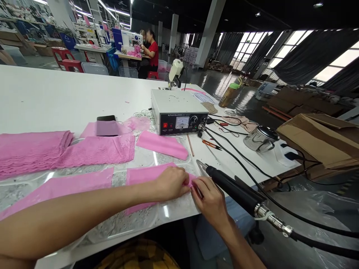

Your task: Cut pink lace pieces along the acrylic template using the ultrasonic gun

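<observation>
Table edge (174,216): pink strip (143,175) under hands

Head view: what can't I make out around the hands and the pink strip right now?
- Strip end: hidden under both hands.
- Left hand fingers: curled under, grip unclear.
- Right hand: fingers at the strip's end; pinch unclear.
- Tool tip: too thin to read.
- Control box labels: too small.

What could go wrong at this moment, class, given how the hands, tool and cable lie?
1. The left hand and right hand pinch the pink strip close to the black handheld tool's tip; fingers might touch it.
2. The tool's cable hangs off the table edge and could snag or drag.
</observation>
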